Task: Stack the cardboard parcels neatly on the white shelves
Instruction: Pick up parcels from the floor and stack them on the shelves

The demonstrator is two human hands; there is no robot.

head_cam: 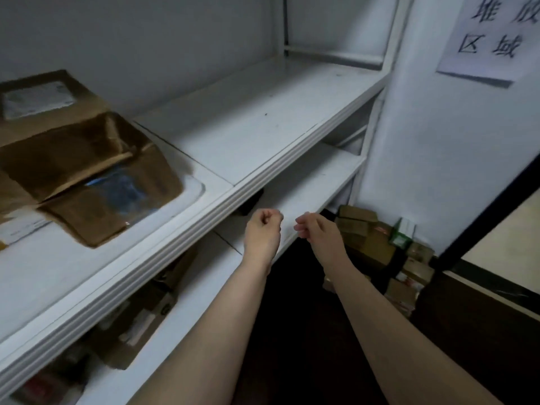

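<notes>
The upper white shelf board (263, 121) carries flat brown cardboard parcels (87, 171) at its left end. On the lower white shelf board (306, 182), more brown cardboard boxes (140, 325) lie at the left.

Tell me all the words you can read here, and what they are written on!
"堆放" above "区域": on the white paper sign on the wall, upper right.
Label on the back brown parcel on the upper shelf: too blurred to read.
Floor boxes: print too small to read.
Lower-shelf boxes: too blurred to read.
</notes>
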